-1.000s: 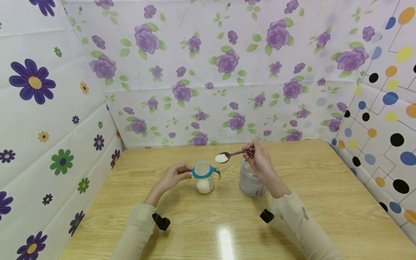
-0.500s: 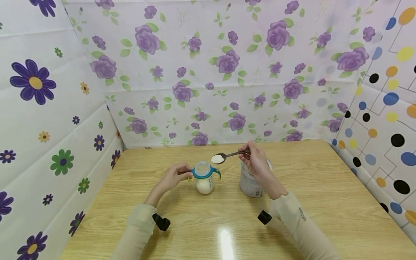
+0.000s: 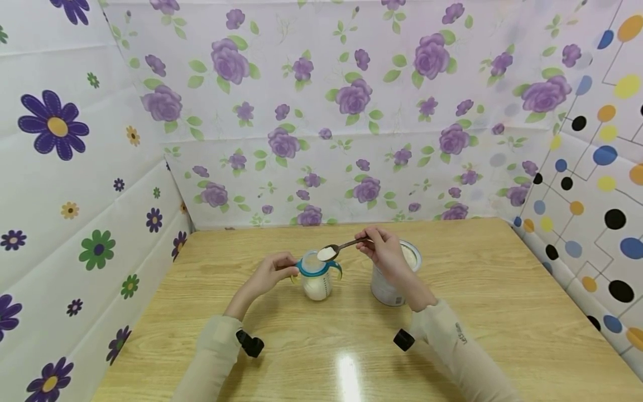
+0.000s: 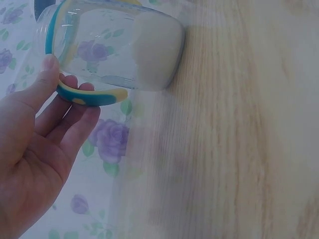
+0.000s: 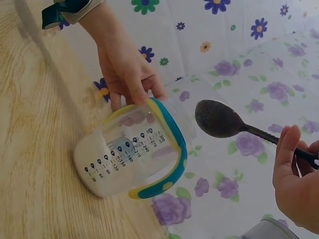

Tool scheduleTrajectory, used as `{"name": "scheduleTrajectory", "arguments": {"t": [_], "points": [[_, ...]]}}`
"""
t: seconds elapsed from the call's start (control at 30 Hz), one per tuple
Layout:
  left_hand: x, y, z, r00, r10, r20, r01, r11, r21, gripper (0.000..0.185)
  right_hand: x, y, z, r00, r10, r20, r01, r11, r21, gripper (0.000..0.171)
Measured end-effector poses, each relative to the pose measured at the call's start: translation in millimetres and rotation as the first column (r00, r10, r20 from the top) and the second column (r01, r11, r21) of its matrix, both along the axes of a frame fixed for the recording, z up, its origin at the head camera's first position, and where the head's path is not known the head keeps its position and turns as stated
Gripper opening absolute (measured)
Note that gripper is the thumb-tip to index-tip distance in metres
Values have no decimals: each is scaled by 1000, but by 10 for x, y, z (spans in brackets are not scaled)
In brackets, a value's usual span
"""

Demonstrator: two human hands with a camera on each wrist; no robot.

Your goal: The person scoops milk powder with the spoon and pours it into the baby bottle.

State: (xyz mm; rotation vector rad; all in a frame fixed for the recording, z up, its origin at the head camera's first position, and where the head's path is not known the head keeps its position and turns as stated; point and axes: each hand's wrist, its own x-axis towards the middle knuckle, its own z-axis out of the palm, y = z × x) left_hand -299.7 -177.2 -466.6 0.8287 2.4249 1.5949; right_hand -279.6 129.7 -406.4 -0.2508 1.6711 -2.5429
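A clear baby bottle (image 3: pixel 316 287) with a blue-and-yellow two-handled collar stands upright and lidless on the table. Whitish contents fill its lower part, and a measuring scale (image 5: pixel 122 154) runs up its side. My left hand (image 3: pixel 271 273) pinches one of the collar's handles (image 4: pixel 89 96) between thumb and fingers. In my right hand (image 3: pixel 385 255) is the handle of a dark spoon (image 5: pixel 219 119). White powder (image 3: pixel 326 254) heaps in the spoon's bowl, which overlaps the bottle's mouth in the head view. The right wrist view shows only the bowl's underside, beside the rim.
Below and behind my right hand stands a lidless can (image 3: pixel 385 290) with pale powder inside, partly hidden by that hand. The wooden table (image 3: pixel 477 290) meets a floral sheet (image 3: pixel 286 184) at the back, with patterned sheets on both sides.
My right hand has moved left and slightly down, carrying the loaded spoon from near the can to the bottle's mouth. More of the can's opening shows. My left hand keeps its hold.
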Motion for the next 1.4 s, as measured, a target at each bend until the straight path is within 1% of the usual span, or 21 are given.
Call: {"name": "scheduleTrajectory", "arguments": {"t": [0.2,0.33,0.53,0.67,0.83,1.0,1.13,1.27,1.4], "points": [[9,4,21,1000,-1,8,1,1000,-3,10,16,-42,-21,999,16,-30,-15,1000,23,23],[14,5,35,1000,1,8,-1,1000,-8,9,26,-61,-39,997,44,-55,-43,999,23,23],[20,5,49,1000,3,14,-3,1000,-15,10,43,-120,-65,989,91,-119,-89,996,18,19],[28,8,59,1000,5,21,-5,1000,-16,11,28,-154,-99,982,111,-153,-104,993,56,17],[19,5,42,1000,3,18,-3,1000,-12,11,31,-192,-117,978,137,-158,-122,988,99,14],[25,4,34,1000,5,16,-5,1000,-23,12,51,-208,-136,971,162,-175,-138,981,140,18],[30,6,30,1000,7,20,-7,1000,-27,11,50,-210,-159,955,196,-222,-154,970,189,27],[34,12,38,1000,2,24,-1,1000,-16,11,57,-210,-173,924,250,-291,-175,950,259,33],[27,11,38,1000,-8,18,8,1000,-3,12,79,-215,-163,897,286,-335,-177,931,320,32]]}}
